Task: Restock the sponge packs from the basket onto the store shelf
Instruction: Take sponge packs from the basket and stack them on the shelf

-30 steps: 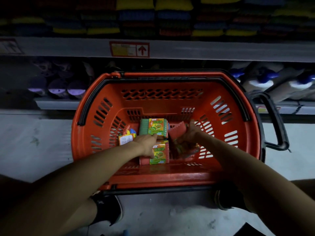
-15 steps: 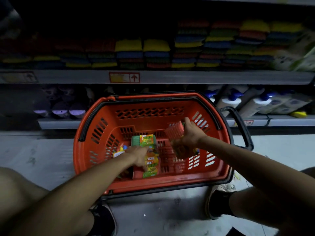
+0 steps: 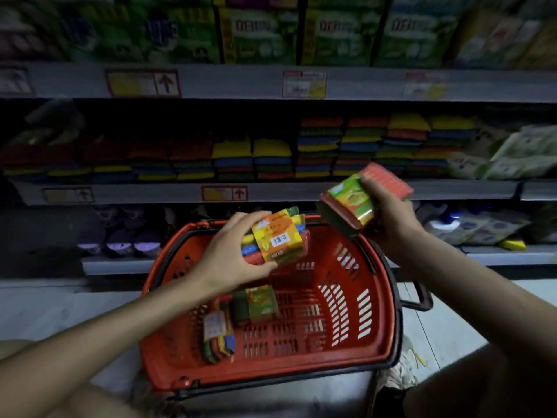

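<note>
Both hands now rise out of the red plastic basket (image 3: 376, 312): the left hand (image 3: 232, 257) lifts a multicoloured sponge pack (image 3: 278, 236), the right hand (image 3: 388, 212) a red one (image 3: 361, 200).

Orange basket (image 3: 373, 327) with black rim; held sponge pack (image 3: 278, 236) yellow-orange labelled over multicoloured stripes; right pack (image 3: 358, 200) red, green-yellow wrapper.

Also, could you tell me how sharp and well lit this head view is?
Head view: dim overall, the lower left shelving nearly black; the green boxes on top are blur-smeared; the multicolour pack in the left hand is sharpest, its barcode visible; packs in the basket look soft.
</note>
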